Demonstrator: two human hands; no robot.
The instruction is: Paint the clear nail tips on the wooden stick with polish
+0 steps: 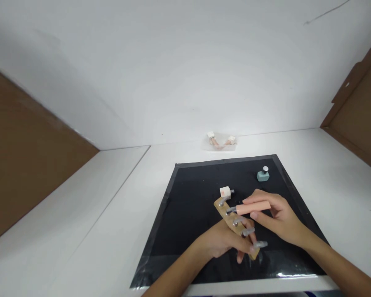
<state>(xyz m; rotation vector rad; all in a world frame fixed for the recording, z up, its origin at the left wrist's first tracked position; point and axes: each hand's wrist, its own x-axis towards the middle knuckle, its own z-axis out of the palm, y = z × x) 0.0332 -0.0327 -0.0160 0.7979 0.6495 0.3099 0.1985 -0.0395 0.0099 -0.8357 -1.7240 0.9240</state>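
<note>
My left hand [224, 241] is closed around a narrow wooden nail-tip stand [230, 220], tilted across the mat. Several clear false nail tips [247, 232] stick out from its posts. Between the fingers of my right hand [275, 214] is a nail polish brush [253, 207] with a long peach handle. Its dark bristle end meets or nearly meets the second nail tip [231, 210] from the far end. Just beyond the stand is a small white bottle [225, 192] with a peach mark and an uncapped neck pointing right.
A black mat [185, 198] covers the white table under my hands. At its far right sits a teal bottle [263, 176] with a round, shiny top. Behind the mat, a clear tray [219, 147] holds two white bottles with peach caps. Brown cardboard panels [27, 152] flank both sides.
</note>
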